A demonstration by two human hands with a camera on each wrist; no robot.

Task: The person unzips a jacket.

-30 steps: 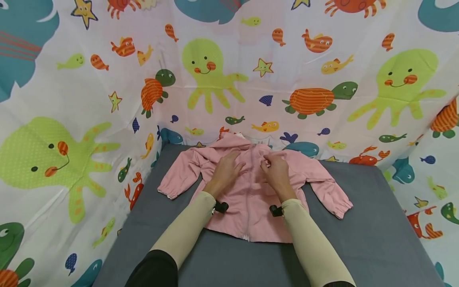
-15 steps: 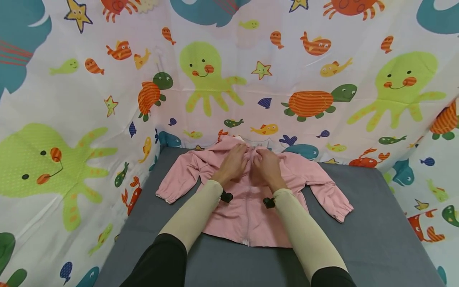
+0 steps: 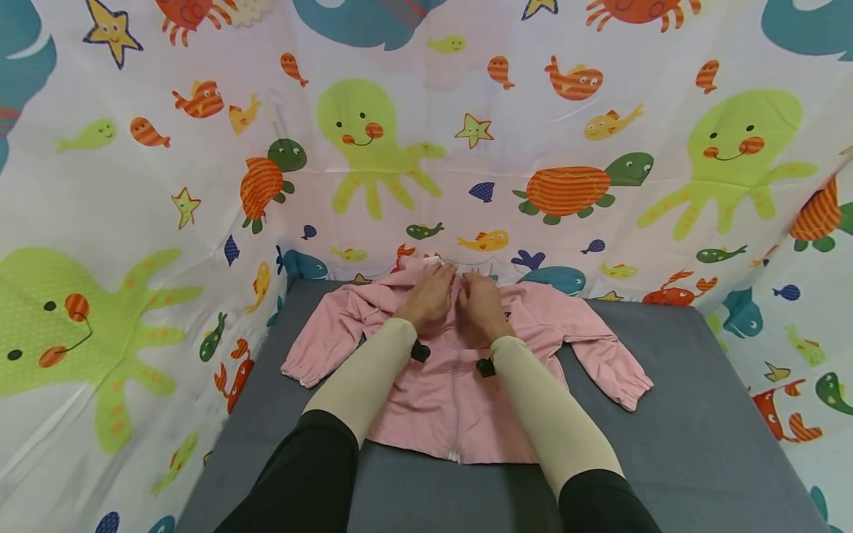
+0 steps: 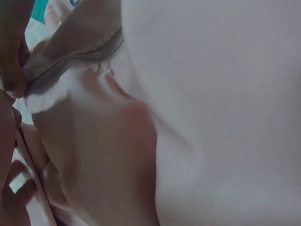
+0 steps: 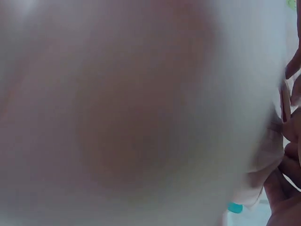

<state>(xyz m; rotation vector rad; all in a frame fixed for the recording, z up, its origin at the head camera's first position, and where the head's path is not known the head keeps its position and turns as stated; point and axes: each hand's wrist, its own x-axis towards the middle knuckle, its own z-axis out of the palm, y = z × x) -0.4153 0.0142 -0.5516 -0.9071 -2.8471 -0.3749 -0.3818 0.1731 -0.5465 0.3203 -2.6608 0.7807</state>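
Observation:
A pink child's zip jacket [image 3: 426,407] lies front up, its sleeves spread to both sides. Its zipper [image 3: 456,400] runs down the middle. At the collar end, my left hand [image 3: 432,297] and right hand [image 3: 481,305] are close together, one on each side of the zipper. In the left wrist view, fingertips pinch the fabric at the end of a raised zipper edge [image 4: 84,55]. Curled fingers [image 5: 291,127] grip a fold of the jacket at the right edge of the right wrist view, while blurred pale fabric fills most of it. The zipper pull cannot be made out.
The jacket rests on a grey table [image 3: 673,444]. Behind it and along both sides hangs a white curtain [image 3: 413,133] printed with sea animals, close to the jacket's collar. A dark wrist camera [image 3: 420,351] sits at the left cuff.
Both hands have moved inward and up to the collar and now grip the jacket there. Earlier they were apart over the chest. The head view has shifted slightly.

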